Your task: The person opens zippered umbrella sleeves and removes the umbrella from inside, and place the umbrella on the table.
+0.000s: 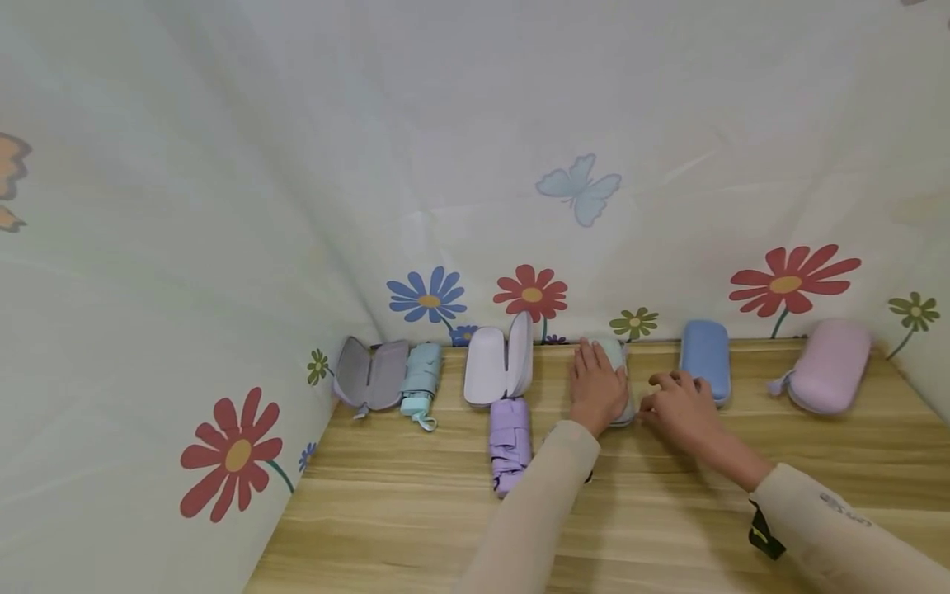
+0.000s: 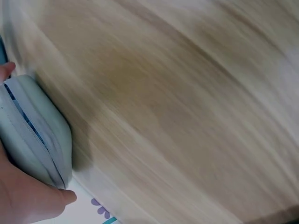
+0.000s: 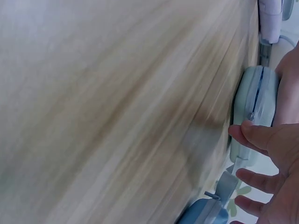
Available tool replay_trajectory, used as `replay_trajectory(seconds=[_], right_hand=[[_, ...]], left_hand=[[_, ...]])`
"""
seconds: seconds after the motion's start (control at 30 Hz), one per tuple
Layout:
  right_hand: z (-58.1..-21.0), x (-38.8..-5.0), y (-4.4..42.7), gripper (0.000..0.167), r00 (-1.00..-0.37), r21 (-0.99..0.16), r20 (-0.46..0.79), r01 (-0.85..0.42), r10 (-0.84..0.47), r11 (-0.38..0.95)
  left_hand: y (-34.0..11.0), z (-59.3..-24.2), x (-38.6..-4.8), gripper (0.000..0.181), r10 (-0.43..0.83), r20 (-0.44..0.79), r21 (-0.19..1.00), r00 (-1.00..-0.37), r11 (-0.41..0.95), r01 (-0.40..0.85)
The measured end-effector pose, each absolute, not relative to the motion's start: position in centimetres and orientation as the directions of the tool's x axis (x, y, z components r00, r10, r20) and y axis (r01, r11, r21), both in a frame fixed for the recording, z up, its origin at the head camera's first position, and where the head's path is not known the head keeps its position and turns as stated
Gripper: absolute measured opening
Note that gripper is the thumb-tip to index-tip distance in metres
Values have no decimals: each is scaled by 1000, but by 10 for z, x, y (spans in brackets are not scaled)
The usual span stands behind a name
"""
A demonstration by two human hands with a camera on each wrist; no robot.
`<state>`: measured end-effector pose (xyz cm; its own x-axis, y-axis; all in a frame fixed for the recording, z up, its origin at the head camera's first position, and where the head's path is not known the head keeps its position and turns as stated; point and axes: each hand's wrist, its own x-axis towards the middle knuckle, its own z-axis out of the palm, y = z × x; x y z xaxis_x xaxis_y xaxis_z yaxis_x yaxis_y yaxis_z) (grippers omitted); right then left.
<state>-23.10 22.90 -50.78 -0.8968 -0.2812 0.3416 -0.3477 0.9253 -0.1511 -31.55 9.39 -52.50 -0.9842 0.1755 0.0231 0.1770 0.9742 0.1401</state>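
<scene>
A mint-green zip case lies near the back edge of the wooden table. My left hand holds it down, with fingers and thumb round its ends in the left wrist view. A dark gap shows along part of its zip. Beside the case is my right hand; its thumb and forefinger pinch at the zipper pull, which they partly cover. The other right fingers are spread apart. Just behind the right hand stands a blue zip case. What the mint case holds is hidden.
An open grey case and a folded mint umbrella lie at the left. An open white case has a folded purple umbrella in front. A pink case lies far right. Patterned cloth hangs behind the table.
</scene>
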Motion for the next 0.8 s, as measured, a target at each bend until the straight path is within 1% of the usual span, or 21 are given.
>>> replay_trajectory(seconds=[0.17,0.4,0.57,0.8], right_hand=[[-510,-240,232,6,-908,-156,328,-325,-261,933],[-512,-256,232,7,-924,-141,308,-281,-228,949],[-512,-270,231,9,-935,-128,291,-246,-201,961],[-512,-288,231,12,-938,-118,302,-212,-168,970]], left_hand=[[94,-525,-316,67,200,7,133,-980,971,199],[93,-513,-309,66,209,-16,81,-978,975,208],[94,-515,-310,66,211,-39,64,-977,976,208],[97,-524,-316,67,207,-25,49,-978,977,205]])
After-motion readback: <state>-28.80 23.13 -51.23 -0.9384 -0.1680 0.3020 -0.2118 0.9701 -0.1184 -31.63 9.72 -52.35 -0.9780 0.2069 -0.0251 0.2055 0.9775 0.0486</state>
